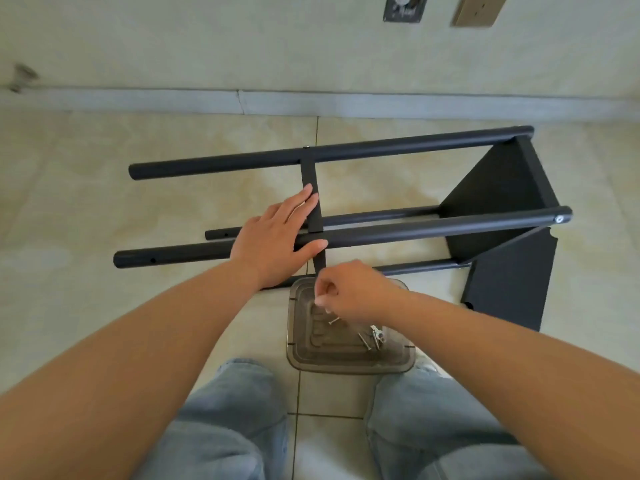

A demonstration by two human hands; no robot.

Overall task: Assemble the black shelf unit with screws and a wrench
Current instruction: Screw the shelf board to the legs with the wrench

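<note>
The black shelf unit (408, 233) lies on its side on the tiled floor, its round poles running left to right. A black shelf panel (498, 199) is fixed at the right end and a thin middle panel (311, 188) stands edge-on between the poles. My left hand (277, 237) rests on the near upper pole, thumb under it and fingers stretched along the middle panel. My right hand (349, 292) hovers over a clear plastic tray (301, 355) and pinches a small screw. Loose screws (367, 341) and a small metal wrench (377, 332) lie in the tray.
A loose black panel (512, 289) leans at the unit's right end. The wall and its grey skirting (311, 102) run close behind the unit. My knees in light jeans (235, 420) frame the tray from below.
</note>
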